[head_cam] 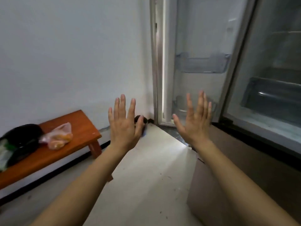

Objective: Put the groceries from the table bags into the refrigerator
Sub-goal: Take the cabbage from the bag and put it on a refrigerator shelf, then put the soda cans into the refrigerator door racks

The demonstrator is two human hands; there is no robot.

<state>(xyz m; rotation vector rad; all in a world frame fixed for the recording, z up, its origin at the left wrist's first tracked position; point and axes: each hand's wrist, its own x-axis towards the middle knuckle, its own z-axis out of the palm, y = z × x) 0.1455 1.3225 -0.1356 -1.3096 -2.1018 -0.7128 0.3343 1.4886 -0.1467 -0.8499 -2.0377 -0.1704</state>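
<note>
Both hands were up and empty: left hand [124,123] and right hand [196,123] had fingers spread, gripping nothing. On the left, a pink bag [57,137] and a black bag [24,139] sat on the wooden table [78,121]. On the right, the refrigerator [276,46] stood open, its door [200,38] at the far wall.

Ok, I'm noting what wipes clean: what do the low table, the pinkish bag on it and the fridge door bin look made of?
Low table: apparently wood, reddish-brown varnish with slight sheen.
Pinkish bag: thin translucent plastic, crumpled, orange contents showing through.
Door bin: probably clear rigid plastic; the door shows through it.
</note>
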